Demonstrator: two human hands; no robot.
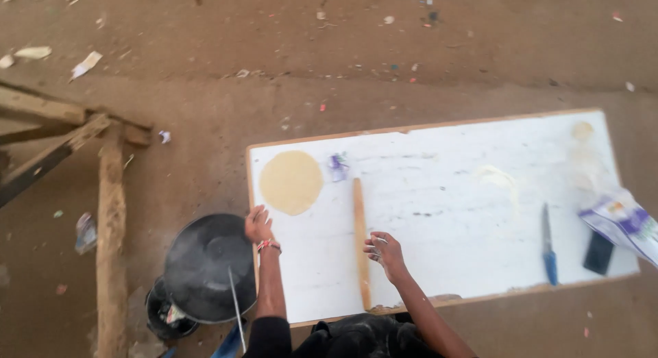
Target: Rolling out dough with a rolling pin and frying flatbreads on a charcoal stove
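**Flatbread disc rolled out, hands near the left end of the board**

Looking straight down at a white board (445,214) set on bare dirt ground (343,50). At the board's far-left corner lies a round, flat disc of dough (290,182), pale yellow and thin. The left hand (258,224) sits right at the board's left edge, just below the disc — fingers loosely curled, resting on the board, close to the dough but I can't tell if it's actually touching it. It isn't gripping anything. There's a red-and-white bracelet (269,245) on that wrist.

The wooden rolling pin (360,243) lies lengthwise on the board, running from near the disc down toward the person. The right hand (385,252) is just beside it on the right, fingers bent inward with something small and pale in the fingertips — too small to make out. It's not holding the pin.

Off the left side of the board, a round black pan (205,265) sits on top of a small dark stove (164,310), with a thin metal rod (236,300) leaning across its rim.

Far right of the board: a blue-handled knife (548,245), a dark phone (599,252), and a crumpled printed bag (624,221) hanging over the edge. A small purple wrapper (338,166) lies just right of the dough. A rough wooden frame (103,193) stands at left.
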